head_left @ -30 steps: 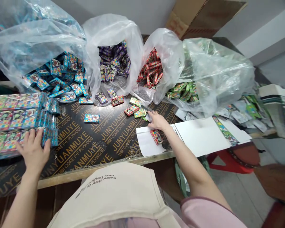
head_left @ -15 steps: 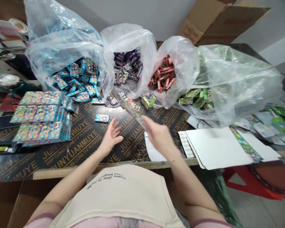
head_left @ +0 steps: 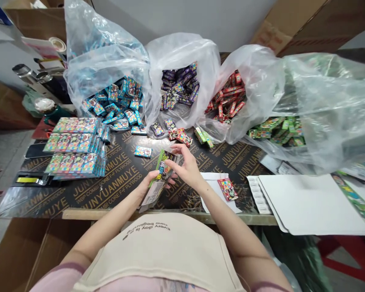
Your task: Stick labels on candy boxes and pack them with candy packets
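Observation:
My left hand (head_left: 150,181) and my right hand (head_left: 185,166) both grip a long clear sleeve (head_left: 158,178) with colourful printed cards inside, held tilted over the black plywood table (head_left: 109,190). The left hand holds its lower end, the right pinches its upper part. A small red packet (head_left: 227,189) lies on a white sheet (head_left: 212,190) just right of my right hand. A single blue packet (head_left: 143,151) lies on the table beyond my left hand.
Clear plastic bags at the back hold blue (head_left: 115,101), purple (head_left: 178,87), red (head_left: 227,99) and green (head_left: 276,130) packets. Filled sleeves are stacked at the left (head_left: 74,152). White paper sheets (head_left: 304,202) overhang the right edge. Cardboard boxes (head_left: 306,20) stand behind.
My left hand left the stack of sleeves and came to the middle. My right hand picked up a sleeve from the table, and both hands now hold it. The view shifted left.

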Demonstrator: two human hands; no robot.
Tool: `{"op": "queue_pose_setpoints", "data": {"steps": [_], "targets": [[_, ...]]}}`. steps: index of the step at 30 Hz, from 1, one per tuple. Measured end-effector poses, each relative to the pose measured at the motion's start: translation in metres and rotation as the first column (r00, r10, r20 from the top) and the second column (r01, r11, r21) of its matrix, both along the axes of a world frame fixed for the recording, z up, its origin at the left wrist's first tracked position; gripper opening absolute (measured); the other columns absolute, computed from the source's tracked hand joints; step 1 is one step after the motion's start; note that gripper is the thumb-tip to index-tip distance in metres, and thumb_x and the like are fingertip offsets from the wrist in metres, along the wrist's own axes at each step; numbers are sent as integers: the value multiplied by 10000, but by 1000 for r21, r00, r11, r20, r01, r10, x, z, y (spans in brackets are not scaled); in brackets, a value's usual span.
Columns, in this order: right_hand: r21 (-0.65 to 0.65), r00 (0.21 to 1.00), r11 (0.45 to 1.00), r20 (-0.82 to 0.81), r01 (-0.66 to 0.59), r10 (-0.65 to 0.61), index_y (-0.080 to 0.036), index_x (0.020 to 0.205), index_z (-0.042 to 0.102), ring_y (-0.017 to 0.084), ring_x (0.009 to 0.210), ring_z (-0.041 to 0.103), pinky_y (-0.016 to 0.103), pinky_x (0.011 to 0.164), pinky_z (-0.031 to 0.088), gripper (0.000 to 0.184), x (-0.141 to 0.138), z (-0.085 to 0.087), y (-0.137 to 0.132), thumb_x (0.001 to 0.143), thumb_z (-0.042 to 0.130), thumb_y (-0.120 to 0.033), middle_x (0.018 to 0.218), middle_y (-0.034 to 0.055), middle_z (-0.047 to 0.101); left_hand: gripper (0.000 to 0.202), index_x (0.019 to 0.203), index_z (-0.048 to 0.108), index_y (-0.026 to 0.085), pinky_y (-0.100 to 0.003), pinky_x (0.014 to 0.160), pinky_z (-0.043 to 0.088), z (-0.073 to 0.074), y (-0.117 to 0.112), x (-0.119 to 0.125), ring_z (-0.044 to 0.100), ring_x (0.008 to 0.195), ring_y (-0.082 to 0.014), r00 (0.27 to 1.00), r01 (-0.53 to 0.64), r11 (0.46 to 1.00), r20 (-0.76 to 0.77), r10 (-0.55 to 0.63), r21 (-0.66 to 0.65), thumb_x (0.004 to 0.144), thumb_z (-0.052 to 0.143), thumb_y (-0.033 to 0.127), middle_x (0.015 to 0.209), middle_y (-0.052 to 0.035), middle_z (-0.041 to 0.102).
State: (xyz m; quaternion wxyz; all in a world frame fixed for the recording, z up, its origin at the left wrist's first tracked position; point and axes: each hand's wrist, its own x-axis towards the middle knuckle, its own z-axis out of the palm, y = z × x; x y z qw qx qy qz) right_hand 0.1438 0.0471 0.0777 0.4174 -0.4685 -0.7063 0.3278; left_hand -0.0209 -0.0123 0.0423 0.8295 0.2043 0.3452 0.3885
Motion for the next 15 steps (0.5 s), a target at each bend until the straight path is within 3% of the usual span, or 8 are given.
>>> {"op": "queue_pose_setpoints", "data": {"steps": [3,6,8,11,13,15], "targets": [[-46,989,989,49,-140,142,-189,782,588,158,718,520,289,684,431,297,0,-2,7,747,707,-458,759,6,577,549,1071,672,143,-303,745,491,-4,2,-4,658,919,-253,998,22,998,-63,-18,52,690,636,537,1047,-137,705],[-79,928,941,158,-328,337,-176,655,583,165,716,510,291,697,406,349,4,-2,9,742,705,-491,700,13,589,577,1110,655,175,-294,715,483,-4,7,-10,653,845,-229,989,43,990,-143,-24,131,631,698,494,929,-94,715],[-127,880,896,172,-426,443,-170,740,634,177,758,536,297,733,411,305,8,-2,9,759,698,-468,737,21,633,581,1109,661,169,-292,727,476,-3,8,-14,649,837,-223,982,62,980,-189,-25,191,609,729,457,923,-82,713],[-177,845,853,140,-491,516,-189,1079,641,187,830,580,315,803,425,382,12,-3,10,766,711,-397,914,31,693,512,1075,686,145,-307,817,455,-1,8,-16,645,882,-228,972,79,965,-236,-18,252,648,728,423,988,-87,717],[-165,856,860,120,-482,503,-214,1228,582,202,894,599,350,866,425,498,11,-4,10,770,711,-359,1030,48,696,453,1033,703,134,-313,851,442,-1,9,-17,642,891,-231,962,84,960,-275,-8,267,678,714,415,980,-83,723],[-106,919,921,94,-374,383,-232,1221,599,228,985,592,402,939,406,465,8,-8,8,782,699,-347,1083,63,685,412,976,715,127,-303,811,449,-2,11,-19,637,841,-221,944,49,964,-328,40,260,687,699,420,915,-68,729]]}}
